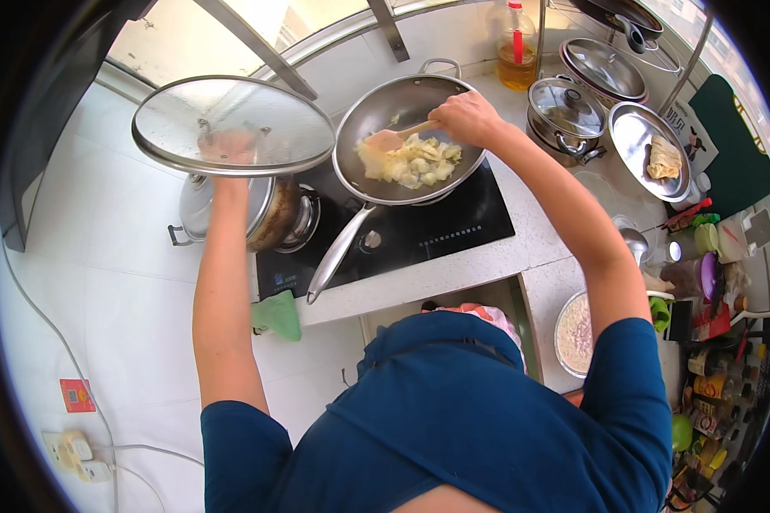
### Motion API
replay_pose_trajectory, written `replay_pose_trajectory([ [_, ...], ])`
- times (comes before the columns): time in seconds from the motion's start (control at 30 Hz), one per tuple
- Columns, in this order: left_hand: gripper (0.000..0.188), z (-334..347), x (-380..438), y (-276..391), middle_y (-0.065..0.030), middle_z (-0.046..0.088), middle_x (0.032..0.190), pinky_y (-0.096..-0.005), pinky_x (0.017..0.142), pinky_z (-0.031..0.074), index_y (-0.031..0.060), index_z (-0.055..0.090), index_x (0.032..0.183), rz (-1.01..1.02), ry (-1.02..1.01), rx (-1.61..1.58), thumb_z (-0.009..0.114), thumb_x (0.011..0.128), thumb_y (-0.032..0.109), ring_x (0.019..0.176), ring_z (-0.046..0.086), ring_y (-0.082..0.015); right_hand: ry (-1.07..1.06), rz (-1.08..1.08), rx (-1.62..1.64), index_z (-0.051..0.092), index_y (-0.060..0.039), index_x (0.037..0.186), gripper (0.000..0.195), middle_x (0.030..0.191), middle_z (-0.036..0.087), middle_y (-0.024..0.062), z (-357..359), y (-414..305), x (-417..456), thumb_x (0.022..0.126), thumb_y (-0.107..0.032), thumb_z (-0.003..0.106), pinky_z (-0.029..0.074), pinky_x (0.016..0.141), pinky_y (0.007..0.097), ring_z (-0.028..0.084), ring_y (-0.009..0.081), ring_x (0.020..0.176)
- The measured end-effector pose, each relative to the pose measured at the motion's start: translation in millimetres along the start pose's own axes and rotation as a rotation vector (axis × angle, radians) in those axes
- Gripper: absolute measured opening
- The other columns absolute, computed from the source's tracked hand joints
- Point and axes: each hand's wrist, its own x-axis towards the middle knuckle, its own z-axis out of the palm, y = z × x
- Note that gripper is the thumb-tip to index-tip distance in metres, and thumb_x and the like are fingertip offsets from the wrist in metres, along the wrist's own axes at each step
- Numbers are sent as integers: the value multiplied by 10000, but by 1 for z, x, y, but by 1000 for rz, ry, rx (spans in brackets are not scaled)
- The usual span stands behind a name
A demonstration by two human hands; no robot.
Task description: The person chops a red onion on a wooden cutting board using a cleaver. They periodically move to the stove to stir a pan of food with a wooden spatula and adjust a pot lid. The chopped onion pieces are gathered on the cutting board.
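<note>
My left hand (228,146) holds up a large glass lid (167,125) with a metal rim; the hand shows blurred through the fogged glass. This lid hangs tilted above a lidded pot (273,218) with brown-stained sides. In my right hand (465,118) is a wooden spatula (417,129), its blade resting among chopped pale yellow-green vegetables (417,163). They lie in a steel wok (385,102) on the black glass stove (449,211). The wok's long metal handle (340,253) points toward me, past the stove's front edge.
Right of the wok stand an oil bottle (517,54), a small lidded pot (566,109) and a steel plate (629,128) with a folded pale food piece (665,158). A bowl (574,333) sits near my right elbow. A green cloth (279,315) hangs at the counter's front edge.
</note>
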Motion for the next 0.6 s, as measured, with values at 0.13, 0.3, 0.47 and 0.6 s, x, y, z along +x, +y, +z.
replay_pose_trajectory([
  [0.13,228,46,10,-25,-13,563,710,-357,628,433,151,587,745,-596,340,-1418,600,905,312,671,494,-201,-69,-158,-93,752,-119,811,108,838,733,87,-19,-30,-16,785,-128,647,557,714,401,711,286,833],
  [0.3,365,17,53,12,8,427,591,-320,442,302,203,459,635,-1266,260,-2664,522,964,348,473,311,-155,-174,75,-238,762,-114,868,136,909,745,80,-20,-8,-32,828,-126,632,567,759,378,723,265,882],
  [0.47,317,63,17,-21,2,500,654,-381,678,413,166,515,724,-732,157,-2699,463,979,346,617,443,-181,-168,243,-255,758,-106,957,177,1017,743,91,-83,16,-36,833,-216,696,559,799,373,713,255,976],
  [0.6,363,70,24,-17,-9,422,624,-387,657,371,170,448,685,-523,41,-2805,434,985,373,614,402,-198,-389,407,-83,751,-59,936,248,1004,738,127,-63,42,-19,836,-282,707,555,782,386,711,257,977],
])
